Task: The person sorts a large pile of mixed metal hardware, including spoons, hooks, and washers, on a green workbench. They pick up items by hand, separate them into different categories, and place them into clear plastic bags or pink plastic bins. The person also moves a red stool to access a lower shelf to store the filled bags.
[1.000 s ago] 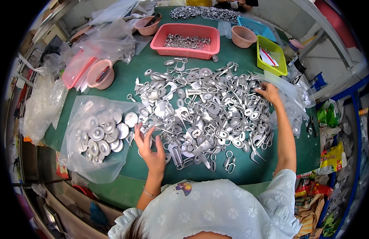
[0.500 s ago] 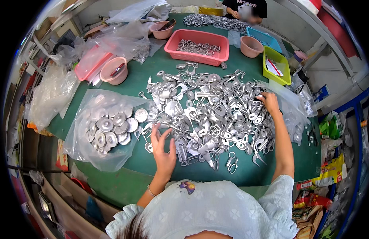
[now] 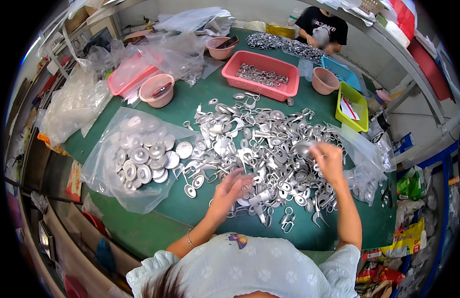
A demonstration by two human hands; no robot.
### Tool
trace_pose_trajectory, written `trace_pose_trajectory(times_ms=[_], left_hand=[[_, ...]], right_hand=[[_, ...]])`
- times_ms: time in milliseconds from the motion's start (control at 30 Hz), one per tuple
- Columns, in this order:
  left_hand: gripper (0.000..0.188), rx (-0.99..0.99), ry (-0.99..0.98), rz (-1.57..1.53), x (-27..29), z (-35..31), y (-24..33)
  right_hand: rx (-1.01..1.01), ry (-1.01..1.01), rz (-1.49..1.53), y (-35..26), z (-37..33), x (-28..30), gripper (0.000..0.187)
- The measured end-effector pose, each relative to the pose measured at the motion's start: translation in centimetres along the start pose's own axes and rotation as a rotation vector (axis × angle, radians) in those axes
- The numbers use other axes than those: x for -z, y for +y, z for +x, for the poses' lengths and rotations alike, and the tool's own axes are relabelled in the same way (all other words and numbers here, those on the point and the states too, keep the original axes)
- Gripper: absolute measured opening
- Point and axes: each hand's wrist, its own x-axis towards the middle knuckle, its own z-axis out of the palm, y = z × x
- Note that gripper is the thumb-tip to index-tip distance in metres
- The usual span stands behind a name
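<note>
A wide heap of small silver-grey metal parts, with discs, rings and hook shapes mixed, spreads over the green table. My right hand is raised over the heap's right side, pinching a round metal disc between thumb and fingers; both are blurred a little. At the heap's front left edge, my left hand hovers with its fingers apart and nothing in them. Left of the heap, a clear plastic bag lies with its mouth toward the parts, and round metal discs are piled in it.
Behind the heap stand a pink tray of metal rings, pink bowls, a lime-green bin and a blue tray. Across the green table sits another person by a second pile. Plastic bags lie at the right.
My right hand has come nearer from the heap's far right, now with a disc in its fingers. My left hand has moved right, to the heap's front edge. The view has shifted slightly.
</note>
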Motion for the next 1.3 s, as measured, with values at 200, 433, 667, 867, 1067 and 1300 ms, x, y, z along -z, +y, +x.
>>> trace_pose_trajectory(times_ms=[200, 433, 667, 867, 1067, 1300], left_hand=[[0.054, 0.295, -0.078, -0.561, -1.4, 0.9, 0.3], [0.033, -0.492, 0.327, -0.191, 4.5, 0.6, 5.5], [0.03, -0.84, 1.069, 1.105, 12.7, 0.5, 6.9], [0.028, -0.85, 1.15, 1.128, 11.6, 0.7, 6.5], [0.024, -0.831, 0.962, 1.096, 8.3, 1.1, 5.4], [0.022, -0.828, 0.898, 0.923, 8.2, 0.3, 4.4]], right_hand=[[0.73, -0.272, -0.124, -6.9, -2.1, -6.4, 0.025], [-0.047, -0.129, 0.136, 1.2, 1.5, -6.9, 0.03], [-0.073, -0.274, -0.14, 11.2, 3.6, -8.6, 0.032], [-0.091, -0.546, -0.406, 11.9, 5.3, -8.6, 0.038], [-0.268, -0.754, -0.466, 12.1, 7.5, -8.8, 0.043], [-0.214, -0.685, -0.577, 11.2, 6.7, -10.8, 0.038]])
